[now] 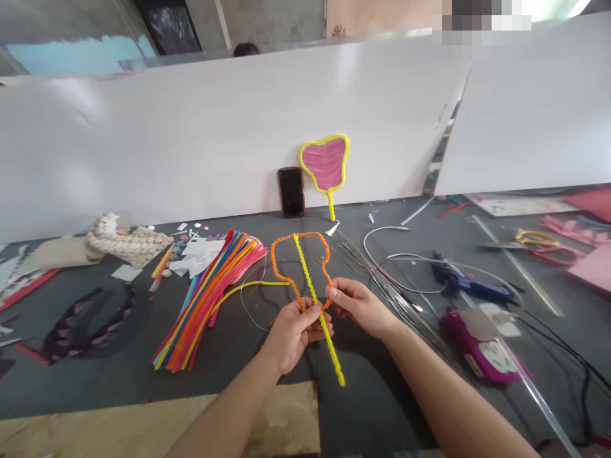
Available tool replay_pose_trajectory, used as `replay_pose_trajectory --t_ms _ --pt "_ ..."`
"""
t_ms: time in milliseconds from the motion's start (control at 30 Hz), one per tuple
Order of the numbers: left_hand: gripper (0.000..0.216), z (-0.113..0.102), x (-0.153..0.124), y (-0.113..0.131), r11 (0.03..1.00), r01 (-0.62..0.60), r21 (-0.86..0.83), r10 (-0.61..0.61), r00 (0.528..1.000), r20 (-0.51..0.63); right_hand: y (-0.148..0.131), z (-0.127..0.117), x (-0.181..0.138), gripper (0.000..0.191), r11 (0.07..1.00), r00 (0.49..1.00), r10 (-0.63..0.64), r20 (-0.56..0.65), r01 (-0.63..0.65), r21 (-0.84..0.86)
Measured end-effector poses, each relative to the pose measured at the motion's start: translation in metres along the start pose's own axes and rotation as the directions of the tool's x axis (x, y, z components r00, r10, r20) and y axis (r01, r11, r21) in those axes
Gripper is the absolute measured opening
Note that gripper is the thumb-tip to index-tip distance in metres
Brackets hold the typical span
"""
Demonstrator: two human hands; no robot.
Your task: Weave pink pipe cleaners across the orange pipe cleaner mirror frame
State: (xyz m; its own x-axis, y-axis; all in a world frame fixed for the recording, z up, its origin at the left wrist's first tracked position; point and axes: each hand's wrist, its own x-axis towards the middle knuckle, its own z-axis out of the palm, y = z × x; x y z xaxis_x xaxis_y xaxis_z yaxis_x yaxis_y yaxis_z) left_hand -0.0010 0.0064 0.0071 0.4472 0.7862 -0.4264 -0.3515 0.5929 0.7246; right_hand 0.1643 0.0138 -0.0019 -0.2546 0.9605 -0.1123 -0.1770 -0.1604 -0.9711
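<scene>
We hold the twisted yellow fuzzy stick [306,272] in the left hand [292,329], thumb over it at the lower end of the twisted orange fuzzy outline [273,256]. The right hand [357,304] pinches the outline's lower right side. The outline extends mostly beyond our hands, over the dark grey worktop [365,413]; the stick's tail projects below them.

The frame [273,257] is orange, the stick [306,270] yellow, the fan [326,164] pink edged yellow.
</scene>
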Motion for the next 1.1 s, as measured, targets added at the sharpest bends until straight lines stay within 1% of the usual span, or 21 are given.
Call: replay_pose_trajectory --t_ms 200,300,400,467,500,533,567,600,633,700,767,800,833,867,900,933,967,1000,1033,1067,1100 --pt "0.028 -0.002 0.001 0.000 0.999 -0.030 0.022 0.030 0.999 -0.017 0.003 0.002 0.001 0.038 0.998 1.000 0.021 -0.005 -0.021 0.056" --pt "0.031 -0.003 0.002 -0.002 0.997 -0.021 0.068 0.021 1.000 -0.010 -0.001 -0.001 0.000 0.039 1.000 1.000 0.026 -0.013 -0.026 -0.011" --pt "0.037 -0.003 0.002 -0.005 0.990 0.011 0.138 -0.009 1.000 -0.013 -0.006 -0.010 -0.002 0.042 0.997 0.998 0.054 -0.031 -0.055 -0.058" --pt "0.041 -0.002 0.003 -0.009 0.983 0.047 0.178 -0.045 0.999 -0.011 -0.007 -0.019 -0.001 0.045 0.993 0.990 0.074 -0.117 -0.084 -0.081" --pt "0.043 -0.002 0.003 -0.010 0.979 0.057 0.196 -0.058 0.998 -0.003 -0.007 -0.025 -0.001 0.048 0.986 0.978 0.076 -0.193 -0.103 -0.133" --pt "0.045 -0.001 0.003 -0.012 0.974 0.061 0.218 -0.064 0.998 0.006 -0.006 -0.030 0.001 0.050 0.969 0.954 0.052 -0.295 -0.120 -0.215" --pt "0.046 -0.001 0.003 -0.014 0.969 0.059 0.241 -0.064 0.998 0.013 -0.005 -0.035 0.002 0.050 0.939 0.914 -0.002 -0.405 -0.136 -0.314" --pt "0.047 -0.001 0.002 -0.016 0.961 0.056 0.269 -0.064 0.998 0.022 -0.004 -0.040 0.004 0.049 0.907 0.886 -0.073 -0.457 -0.132 -0.401" --pt "0.048 -0.002 0.002 -0.017 0.950 0.057 0.307 -0.068 0.997 0.024 -0.003 -0.044 0.005 0.048 0.880 0.864 -0.129 -0.486 -0.127 -0.458" --pt "0.049 -0.003 -0.001 -0.017 0.899 0.074 0.431 -0.091 0.996 0.019 -0.002 -0.048 0.006 0.046 0.829 0.843 -0.208 -0.496 -0.117 -0.547" --pt "0.048 -0.004 -0.006 -0.010 0.788 0.070 0.612 -0.096 0.995 0.010 -0.001 -0.049 0.006 0.045 0.766 0.835 -0.273 -0.478 -0.113 -0.633" --pt "0.047 -0.005 -0.009 -0.004 0.706 0.040 0.707 -0.060 0.998 0.003 0.000 -0.048 0.006 0.045 0.734 0.832 -0.300 -0.467 -0.111 -0.670" --pt "0.047 -0.007 -0.012 0.005 0.614 -0.009 0.789 0.024 1.000 -0.007 0.000 -0.048 0.006 0.046 0.710 0.829 -0.321 -0.457 -0.109 -0.696" --pt "0.047 -0.010 -0.014 0.016 0.514 -0.067 0.855 0.152 0.988 -0.014 0.000 -0.047 0.006 0.046 0.695 0.829 -0.335 -0.448 -0.104 -0.712" --pt "0.044 -0.014 -0.017 0.028 0.386 -0.115 0.915 0.334 0.942 -0.023 0.001 -0.047 0.006 0.047 0.688 0.829 -0.344 -0.442 -0.098 -0.719" --pt "0.040 -0.020 -0.020 0.041 0.243 -0.111 0.964 0.493 0.870 -0.024 0.001 -0.048 0.006 0.047 0.686 0.827 -0.351 -0.439 -0.092 -0.722" --pt "0.032 -0.027 -0.022 0.055 0.133 -0.070 0.989 0.617 0.787 -0.027 0.001 -0.049 0.006 0.047 0.686 0.822 -0.363 -0.440 -0.084 -0.723" --pt "0.024 -0.035 -0.025 0.067 0.059 -0.022 0.998 0.688 0.725 -0.025 0.000 -0.050 0.006 0.046 0.687 0.812 -0.378 -0.444 -0.076 -0.723" --pt "0.021 -0.045 -0.027 0.078 -0.005 0.038 0.999 0.720 0.693 -0.023 0.000 -0.051 0.006 0.045 0.691 0.801 -0.394 -0.452 -0.066 -0.720" --pt "0.024 -0.055 -0.030 0.086 -0.099 0.137 0.986 0.730 0.683 -0.021 -0.001 -0.052 0.006 0.044 0.700 0.787 -0.407 -0.463 -0.057 -0.712" --pt "0.034 -0.065 -0.032 0.092 -0.177 0.268 0.947 0.741 0.670 -0.051 -0.002 -0.053 0.006 0.043 0.712 0.775 -0.416 -0.475 -0.048 -0.701"
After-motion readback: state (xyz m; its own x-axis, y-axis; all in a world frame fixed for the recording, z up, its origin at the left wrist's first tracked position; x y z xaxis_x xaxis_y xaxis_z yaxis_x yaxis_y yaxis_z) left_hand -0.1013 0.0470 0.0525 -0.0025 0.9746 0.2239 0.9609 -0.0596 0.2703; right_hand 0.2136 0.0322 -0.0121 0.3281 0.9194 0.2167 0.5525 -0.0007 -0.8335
